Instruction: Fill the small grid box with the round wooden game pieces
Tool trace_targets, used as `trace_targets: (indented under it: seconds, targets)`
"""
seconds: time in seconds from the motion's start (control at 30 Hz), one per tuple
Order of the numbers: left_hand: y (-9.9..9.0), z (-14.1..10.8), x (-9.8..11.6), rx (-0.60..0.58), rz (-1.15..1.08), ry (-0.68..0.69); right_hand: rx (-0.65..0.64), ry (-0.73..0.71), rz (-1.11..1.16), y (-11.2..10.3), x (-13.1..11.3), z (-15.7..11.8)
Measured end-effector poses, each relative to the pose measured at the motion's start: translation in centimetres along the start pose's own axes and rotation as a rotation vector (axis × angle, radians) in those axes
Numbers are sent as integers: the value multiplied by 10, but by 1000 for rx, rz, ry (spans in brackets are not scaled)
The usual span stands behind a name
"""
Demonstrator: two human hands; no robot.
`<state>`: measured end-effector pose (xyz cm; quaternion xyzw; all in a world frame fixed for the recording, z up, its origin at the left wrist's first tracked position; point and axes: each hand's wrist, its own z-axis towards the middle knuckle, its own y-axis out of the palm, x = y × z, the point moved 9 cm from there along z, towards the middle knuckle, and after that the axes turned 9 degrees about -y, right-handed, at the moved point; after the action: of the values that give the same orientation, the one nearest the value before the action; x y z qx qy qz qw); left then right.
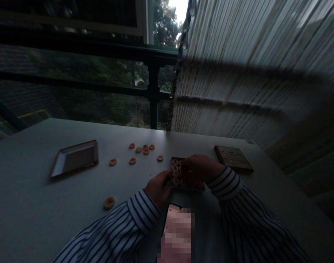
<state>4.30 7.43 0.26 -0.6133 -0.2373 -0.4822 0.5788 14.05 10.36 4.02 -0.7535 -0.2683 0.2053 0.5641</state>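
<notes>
A small dark tray (189, 189) filled with rows of round pieces lies on the white table in front of me. My left hand (159, 185) grips the tray's left edge, its fingers bent round the side. Over the tray's upper middle is my right hand (201, 167), its fingers bent down onto the pieces; the hand covers much of the tray, and whether a piece is between its fingertips is hidden. Loose round pieces with red marks lie left of the tray, the nearest one being a piece (160, 158) by its upper left corner.
An empty open box lid (55, 169) lies at the left, and a closed flat box (234, 159) at the right. A single piece (109, 202) sits near my left sleeve. A phone (172, 212) lies below the tray. Railings and a striped curtain stand behind the table (73, 197).
</notes>
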Motion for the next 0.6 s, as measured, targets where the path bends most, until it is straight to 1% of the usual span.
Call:
trace_targets:
  seconds: [0.1,0.2,0.37,0.5,0.6]
  targets:
    - [2,0,0,-23,35,-18,-7,0,3,-1,-2,0]
    - [2,0,-2,-15,49,-29,-17,-8,17,-2,-5,-1]
    - [3,0,-3,-23,7,0,-29,27,14,1,-1,-1]
    - [4,0,-3,-31,29,-20,-19,-4,6,2,-2,1]
    - [4,0,-3,-30,39,-19,-17,5,-7,2,-2,1]
